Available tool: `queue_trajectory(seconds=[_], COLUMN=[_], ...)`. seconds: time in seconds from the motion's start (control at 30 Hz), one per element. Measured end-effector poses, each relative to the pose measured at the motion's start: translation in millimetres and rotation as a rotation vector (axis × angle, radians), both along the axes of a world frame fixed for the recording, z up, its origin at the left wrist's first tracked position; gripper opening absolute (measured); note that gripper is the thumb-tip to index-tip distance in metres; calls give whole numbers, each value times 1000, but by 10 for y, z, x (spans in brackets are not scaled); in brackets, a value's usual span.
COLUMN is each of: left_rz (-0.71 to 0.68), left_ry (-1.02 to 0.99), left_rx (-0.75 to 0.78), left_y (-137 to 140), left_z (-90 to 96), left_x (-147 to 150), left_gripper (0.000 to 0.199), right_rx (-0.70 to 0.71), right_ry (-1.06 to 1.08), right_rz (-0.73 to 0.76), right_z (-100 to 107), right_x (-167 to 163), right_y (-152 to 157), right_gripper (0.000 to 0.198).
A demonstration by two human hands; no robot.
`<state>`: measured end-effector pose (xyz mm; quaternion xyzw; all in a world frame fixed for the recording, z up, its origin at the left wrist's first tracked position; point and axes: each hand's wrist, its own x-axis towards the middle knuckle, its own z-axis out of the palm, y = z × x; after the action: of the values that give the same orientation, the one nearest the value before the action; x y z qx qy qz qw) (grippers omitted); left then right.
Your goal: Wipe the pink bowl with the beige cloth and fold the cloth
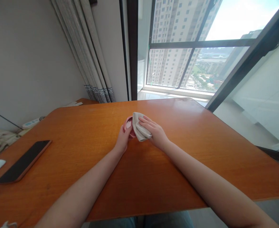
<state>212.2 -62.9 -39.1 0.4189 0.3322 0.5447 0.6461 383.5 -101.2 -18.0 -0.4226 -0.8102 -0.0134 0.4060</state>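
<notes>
The pink item (132, 133) and the folded cloth (137, 129) meet between the two hands, over the middle of the desk (82, 136) toward its far side, and the relation that matters is this side-by-side contact: item on the left, cloth against its right. The left hand (122, 139) is closed on the pink item, gripping its left and near part with the thumb across the front; where its other fingers lie behind cannot be told. The right hand (155, 131) holds the cloth, its fingers lying across the outer face and pointing up and leftward; its thumb is hidden, so whether it pinches anything through the fabric is unclear. The pink item has a rounded rim and a pale patch inside, facing roughly up and left, but the cloth covers too much to show its full shape or a sure long axis. The cloth's longer direction runs from upper left to lower right, slanting away from the left thumb. The left hand is nearer the item, touching it directly, while the cloth lies between the item and the right hand. Well apart at the left, a dark slab (25, 161) lies flat.
</notes>
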Motion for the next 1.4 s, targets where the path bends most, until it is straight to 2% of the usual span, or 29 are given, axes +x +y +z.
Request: queue_trajectory(seconds=[0.1,0.2,0.3,0.5,0.6,0.7,0.8,0.9,1.07,1.17,1.3,1.4], left_rz=[43,149,183,65,71,49,-13,-53,-98,15,195,219], left_ry=[-64,-169,-227,-236,-220,-191,-151,-69,-73,-147,-255,-293], left_rx=[-73,-136,-147,-128,-64,5,-7,-91,-146,-129,-119,-163], left_y=[6,37,58,-8,-44,-48,-48,-80,-125,-69,48,77], left_z=[44,59,60,64,84,113,133,132,125,122,85,45], left_x=[-11,-26,-35,16,45,35,8,6,42,23,-25,-26], left_gripper=[48,38,30,29,46,65,58,58,54,47,40,37], right_rx=[-23,-72,-93,-175,-196,-196,-199,-215,-204,-225,-274,-220], right_ry=[13,10,40,322,416,501,573,611,525,428,228,107], right_rz=[9,38,85,-18,-21,7,11,-15,-7,9,74,78], right_z=[-49,-82,-113,-181,-171,-135,-115,-118,-115,-134,-183,-202], right_x=[-66,-141,-211,-349,-395,-365,-252,-108,5,-73,-264,-334], right_y=[-13,-32,-47,-88,-110,-100,-43,32,77,39,-28,-51], right_gripper=[45,47,48,42,41,33,23,21,30,47,59,62])
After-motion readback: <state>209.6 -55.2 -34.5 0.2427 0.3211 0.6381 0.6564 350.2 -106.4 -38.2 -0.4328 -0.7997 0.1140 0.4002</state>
